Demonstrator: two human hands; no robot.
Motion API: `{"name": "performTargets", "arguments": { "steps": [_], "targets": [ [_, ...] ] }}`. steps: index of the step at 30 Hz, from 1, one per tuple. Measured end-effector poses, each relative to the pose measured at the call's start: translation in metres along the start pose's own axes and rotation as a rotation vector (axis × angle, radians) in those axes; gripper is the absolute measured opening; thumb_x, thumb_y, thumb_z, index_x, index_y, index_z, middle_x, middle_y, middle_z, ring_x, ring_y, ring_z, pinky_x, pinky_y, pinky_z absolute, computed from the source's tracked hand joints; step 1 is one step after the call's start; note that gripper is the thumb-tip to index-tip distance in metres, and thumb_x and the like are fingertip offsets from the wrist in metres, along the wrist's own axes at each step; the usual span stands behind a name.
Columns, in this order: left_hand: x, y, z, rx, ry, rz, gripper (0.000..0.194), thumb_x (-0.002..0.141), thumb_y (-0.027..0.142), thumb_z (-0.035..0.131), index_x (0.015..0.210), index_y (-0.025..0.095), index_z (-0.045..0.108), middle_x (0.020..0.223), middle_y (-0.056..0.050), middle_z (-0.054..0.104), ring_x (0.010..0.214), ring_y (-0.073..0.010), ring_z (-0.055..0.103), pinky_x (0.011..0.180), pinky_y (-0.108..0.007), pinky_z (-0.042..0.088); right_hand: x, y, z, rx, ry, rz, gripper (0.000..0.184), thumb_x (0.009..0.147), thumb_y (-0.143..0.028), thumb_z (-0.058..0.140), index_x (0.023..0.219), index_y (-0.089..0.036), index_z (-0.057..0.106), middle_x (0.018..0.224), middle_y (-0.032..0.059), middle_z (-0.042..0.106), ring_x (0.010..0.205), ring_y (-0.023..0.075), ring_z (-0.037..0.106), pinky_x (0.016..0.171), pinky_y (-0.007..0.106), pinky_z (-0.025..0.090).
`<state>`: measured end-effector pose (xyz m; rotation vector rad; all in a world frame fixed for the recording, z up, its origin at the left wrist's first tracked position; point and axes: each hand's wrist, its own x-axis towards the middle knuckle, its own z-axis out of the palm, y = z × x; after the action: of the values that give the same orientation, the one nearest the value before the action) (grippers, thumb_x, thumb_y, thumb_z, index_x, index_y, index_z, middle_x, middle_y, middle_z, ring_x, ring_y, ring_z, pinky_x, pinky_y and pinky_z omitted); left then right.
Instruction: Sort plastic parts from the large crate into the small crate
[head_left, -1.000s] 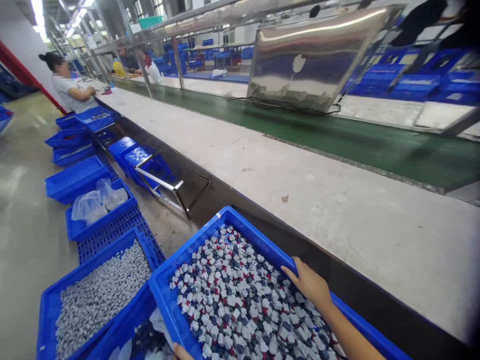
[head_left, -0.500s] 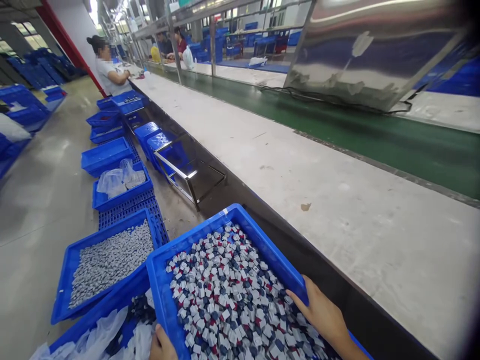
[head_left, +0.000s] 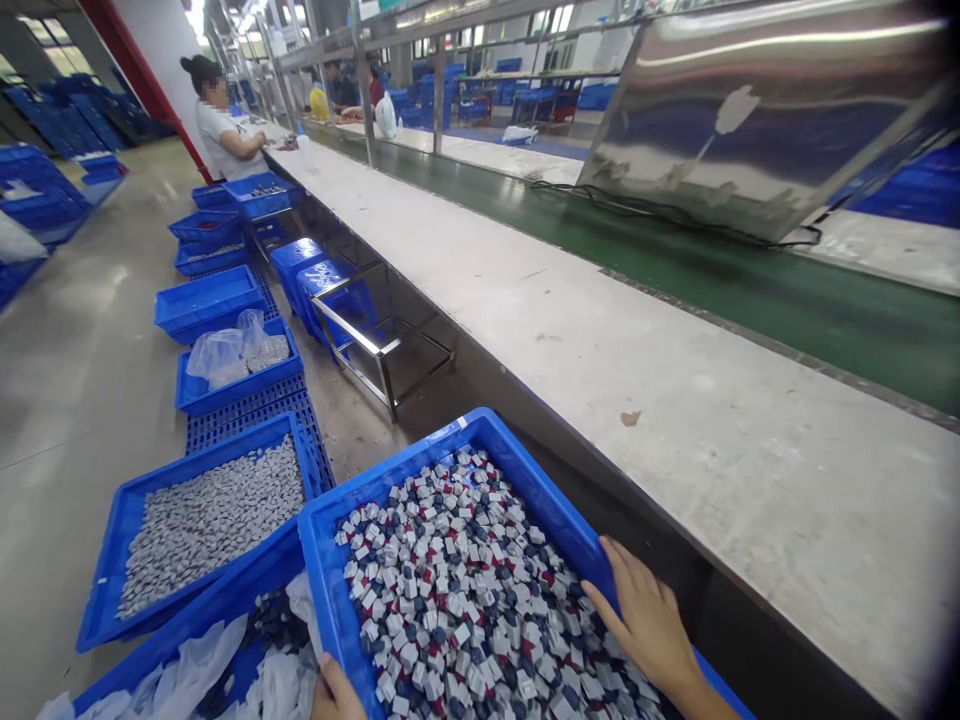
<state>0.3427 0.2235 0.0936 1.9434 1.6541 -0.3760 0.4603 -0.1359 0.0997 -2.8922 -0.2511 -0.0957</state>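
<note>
The front tray is bright blue, and the small blocky parts in it mix pale grey-white, dark navy and deep red in a random speckle. The neighbouring tray is the same blue, its pebble-like pieces uniformly light grey. A blue pallet carries a regular grid of dark slots. The worktop is off-white with faint scuffs and one tan patch; the belt is dark green, the metal panel silver with bright streaks and a pale blotch.
</note>
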Motion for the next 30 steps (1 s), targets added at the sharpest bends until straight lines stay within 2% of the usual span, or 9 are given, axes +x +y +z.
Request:
{"name": "performTargets", "arguments": {
  "steps": [2,3,4,7,11,14,18,24,30],
  "targets": [
    [-0.002,-0.001,-0.002,-0.012,-0.024,0.009,0.066,0.085,0.045,0.010,0.104,0.009,0.061,0.091,-0.017,0.068,0.081,-0.0296,0.063,0.070,-0.037,0.048,0.027,-0.025,0.001,0.050,-0.014,-0.298,0.045,0.085,-0.042,0.039,0.126,-0.024,0.039,0.131,0.0074,0.045,0.120,0.0247,0.041,0.096,0.043,0.033],
    [-0.002,-0.003,-0.003,-0.021,-0.031,0.021,0.067,0.085,0.047,0.009,0.106,0.009,0.059,0.094,-0.017,0.067,0.085,-0.0304,0.062,0.074,-0.039,0.047,0.048,-0.039,0.005,0.128,-0.084,-0.389,0.037,0.086,-0.034,0.038,0.122,-0.027,0.044,0.128,0.0045,0.049,0.119,0.0225,0.042,0.097,0.041,0.031],
    [-0.002,-0.005,-0.003,-0.033,-0.033,0.035,0.068,0.084,0.050,0.009,0.109,0.010,0.058,0.098,-0.017,0.066,0.089,-0.0306,0.061,0.078,-0.040,0.046,0.071,-0.053,0.011,0.214,-0.155,-0.399,0.035,0.086,-0.026,0.036,0.119,-0.026,0.048,0.126,0.0046,0.051,0.118,0.0222,0.042,0.097,0.040,0.031],
    [-0.001,-0.012,-0.001,-0.081,-0.027,0.033,0.072,0.082,0.056,0.007,0.114,0.012,0.055,0.109,-0.016,0.062,0.097,-0.0307,0.058,0.085,-0.040,0.044,0.138,-0.086,0.042,0.301,-0.190,-0.379,0.038,0.083,-0.017,0.036,0.117,-0.017,0.050,0.118,0.0125,0.055,0.114,0.0265,0.043,0.093,0.043,0.031],
    [-0.002,-0.017,0.007,-0.145,-0.003,-0.012,0.076,0.079,0.062,0.007,0.114,0.016,0.055,0.115,-0.015,0.059,0.104,-0.0325,0.054,0.088,-0.042,0.042,0.180,-0.089,0.080,0.484,-0.262,-0.327,0.026,0.075,-0.020,0.049,0.098,-0.018,0.060,0.091,0.0090,0.064,0.095,0.0246,0.053,0.085,0.038,0.038],
    [-0.006,-0.016,0.009,-0.176,0.020,-0.029,0.079,0.076,0.068,0.006,0.114,0.018,0.055,0.118,-0.013,0.057,0.107,-0.0327,0.052,0.088,-0.043,0.043,0.176,-0.080,0.082,0.679,-0.243,-0.159,0.031,0.081,-0.033,0.041,0.105,-0.018,0.053,0.090,0.0078,0.061,0.083,0.0214,0.055,0.075,0.035,0.044],
    [-0.011,-0.013,0.007,-0.179,0.039,-0.051,0.083,0.075,0.068,0.003,0.116,0.016,0.054,0.121,-0.015,0.055,0.105,-0.0350,0.053,0.085,-0.046,0.043,0.157,-0.081,0.061,0.967,-0.311,0.024,0.040,0.082,-0.048,0.035,0.103,-0.018,0.051,0.092,0.0066,0.057,0.065,0.0149,0.054,0.055,0.028,0.046],
    [-0.013,-0.014,0.002,-0.145,0.079,0.034,0.073,0.080,0.058,0.009,0.113,0.014,0.056,0.109,-0.018,0.061,0.102,-0.0367,0.054,0.085,-0.048,0.042,0.131,-0.093,0.031,1.289,-0.544,0.128,0.041,0.078,-0.053,0.040,0.091,-0.017,0.054,0.075,0.0032,0.056,0.052,0.0096,0.049,0.043,0.021,0.038],
    [-0.016,-0.016,0.003,-0.114,0.144,0.093,0.073,0.081,0.058,0.008,0.106,0.014,0.061,0.099,-0.017,0.065,0.091,-0.0356,0.059,0.077,-0.047,0.045,0.105,-0.100,0.001,1.381,-0.722,0.117,0.055,0.080,-0.062,0.026,0.094,-0.018,0.056,0.074,0.0057,0.058,0.047,0.0091,0.045,0.037,0.020,0.032]
  ]
}}
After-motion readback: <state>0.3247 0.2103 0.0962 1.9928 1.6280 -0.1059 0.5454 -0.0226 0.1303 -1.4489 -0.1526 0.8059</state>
